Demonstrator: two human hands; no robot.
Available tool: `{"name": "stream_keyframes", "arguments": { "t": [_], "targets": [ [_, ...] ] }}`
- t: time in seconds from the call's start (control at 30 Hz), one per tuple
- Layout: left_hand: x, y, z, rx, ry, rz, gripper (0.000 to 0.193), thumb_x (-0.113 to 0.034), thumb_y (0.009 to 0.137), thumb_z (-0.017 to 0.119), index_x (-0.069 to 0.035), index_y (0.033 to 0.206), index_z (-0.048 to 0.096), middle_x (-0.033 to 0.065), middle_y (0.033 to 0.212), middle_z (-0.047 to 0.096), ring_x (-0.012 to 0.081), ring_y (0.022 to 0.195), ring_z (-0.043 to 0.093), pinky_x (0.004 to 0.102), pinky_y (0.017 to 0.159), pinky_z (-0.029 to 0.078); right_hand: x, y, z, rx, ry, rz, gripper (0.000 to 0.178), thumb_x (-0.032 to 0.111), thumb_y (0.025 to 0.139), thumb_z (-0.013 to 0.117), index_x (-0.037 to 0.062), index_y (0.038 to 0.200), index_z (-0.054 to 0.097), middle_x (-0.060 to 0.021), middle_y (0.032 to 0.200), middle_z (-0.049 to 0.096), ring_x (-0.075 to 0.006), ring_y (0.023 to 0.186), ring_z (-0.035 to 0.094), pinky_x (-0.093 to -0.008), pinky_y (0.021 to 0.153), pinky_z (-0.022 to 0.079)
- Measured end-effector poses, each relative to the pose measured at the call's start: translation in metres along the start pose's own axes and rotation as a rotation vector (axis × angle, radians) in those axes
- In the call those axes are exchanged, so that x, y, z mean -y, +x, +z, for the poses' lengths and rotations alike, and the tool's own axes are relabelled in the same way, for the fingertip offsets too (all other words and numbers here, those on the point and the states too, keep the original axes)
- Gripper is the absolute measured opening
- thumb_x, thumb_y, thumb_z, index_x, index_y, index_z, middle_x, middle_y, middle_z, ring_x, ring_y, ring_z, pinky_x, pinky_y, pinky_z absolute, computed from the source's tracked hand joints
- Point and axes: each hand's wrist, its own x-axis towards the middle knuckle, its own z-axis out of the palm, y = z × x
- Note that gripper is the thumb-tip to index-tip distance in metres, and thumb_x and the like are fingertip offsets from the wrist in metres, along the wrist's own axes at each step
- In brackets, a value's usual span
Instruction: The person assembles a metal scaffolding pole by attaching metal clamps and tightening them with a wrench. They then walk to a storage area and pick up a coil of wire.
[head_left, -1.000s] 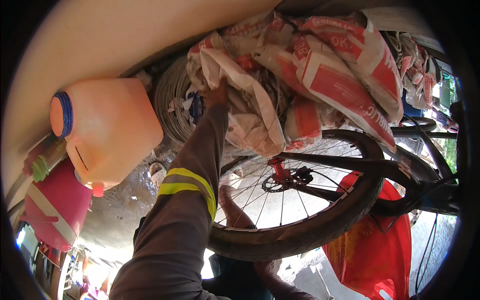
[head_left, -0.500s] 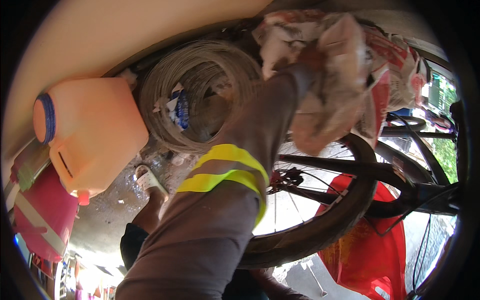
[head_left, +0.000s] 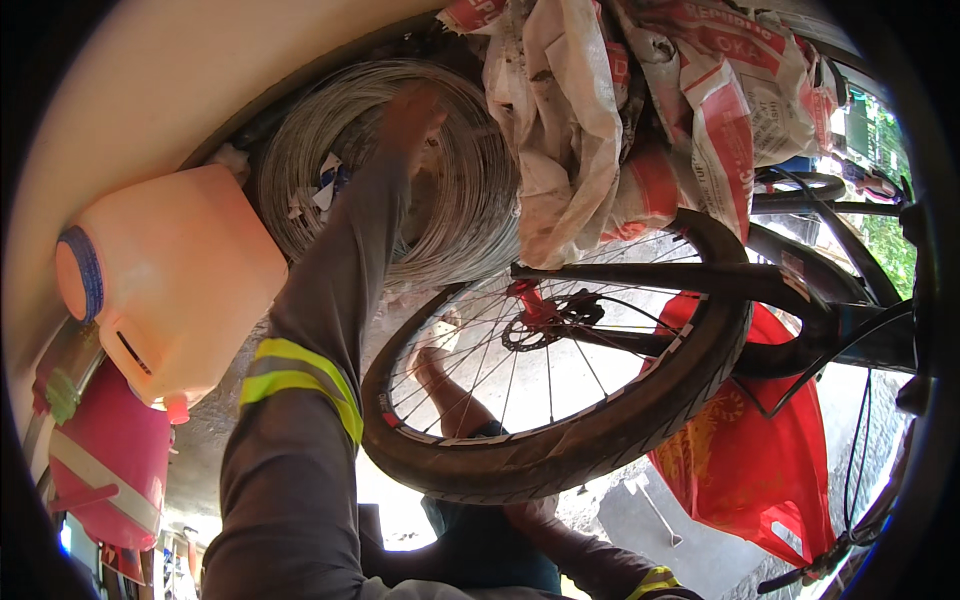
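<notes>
My left arm reaches up from the lower left, and my left hand is over the far inner side of a coil of grey wire. The hand is dark and blurred, so whether its fingers grip the wire does not show. Low in the middle, my right hand is beside my dark-clothed leg, below the bicycle wheel; its fingers are not clear. Just right of the coil hang crumpled white and red sacks. Scraps of white and blue wrapper lie inside the coil.
An orange-tinted plastic jug with a blue lid stands left, above a pink container. The black bicycle frame crosses the right side, with a red plastic bag beneath. A wall curves along the back.
My left hand has moved left from the sacks to the wire coil. The sacks now hang farther up and left. More of the wheel shows, and my foot appears behind its spokes.
</notes>
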Motion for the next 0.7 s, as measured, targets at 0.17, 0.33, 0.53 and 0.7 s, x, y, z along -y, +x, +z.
{"name": "stream_keyframes", "arguments": {
  "t": [0.17, 0.33, 0.53, 0.7],
  "targets": [
    [0.048, -0.042, 0.019, -0.062, 0.110, -0.077, 0.037, -0.025, 0.103, 0.061, 0.000, 0.130, 0.064, 0.0153, 0.129, 0.066, 0.0273, 0.112, 0.067, 0.0409, 0.092, 0.055, -0.006, -0.004, 0.004, 0.121, 0.052, 0.105, 0.056, 0.047, 0.090, 0.068, 0.0097, 0.130, 0.063, -0.0216, 0.126, 0.065, -0.0428, 0.121, 0.059, -0.0563, 0.099, 0.047],
    [0.070, -0.073, -0.030, -0.070, 0.705, 0.203, 0.031, -0.023, 0.102, 0.060, -0.007, 0.128, 0.065, 0.0155, 0.126, 0.068, 0.0300, 0.111, 0.068, 0.0405, 0.095, 0.054, -0.026, -0.016, 0.009, 0.219, 0.022, 0.159, 0.068, 0.056, 0.092, 0.061, 0.0108, 0.142, 0.055, -0.0220, 0.143, 0.055, -0.0433, 0.134, 0.049, -0.0576, 0.110, 0.038],
    [0.114, -0.202, -0.126, 0.566, 1.231, 0.706, 0.050, -0.022, 0.088, 0.070, -0.013, 0.136, 0.060, 0.0153, 0.135, 0.060, 0.0337, 0.128, 0.056, 0.0438, 0.107, 0.045, -0.033, -0.013, 0.014, 0.046, 0.011, 0.053, 0.057, 0.053, 0.093, 0.066, 0.0119, 0.133, 0.063, -0.0214, 0.131, 0.062, -0.0421, 0.122, 0.058, -0.0570, 0.099, 0.046],
    [0.178, -0.246, -0.129, 0.693, 1.385, 0.452, 0.048, -0.028, 0.085, 0.072, -0.013, 0.130, 0.064, 0.0131, 0.134, 0.061, 0.0329, 0.125, 0.057, 0.0443, 0.104, 0.045, -0.027, -0.013, 0.015, -0.019, -0.046, -0.097, 0.052, 0.051, 0.094, 0.065, 0.0116, 0.129, 0.066, -0.0209, 0.128, 0.064, -0.0424, 0.119, 0.060, -0.0565, 0.096, 0.047]
  ]
}}
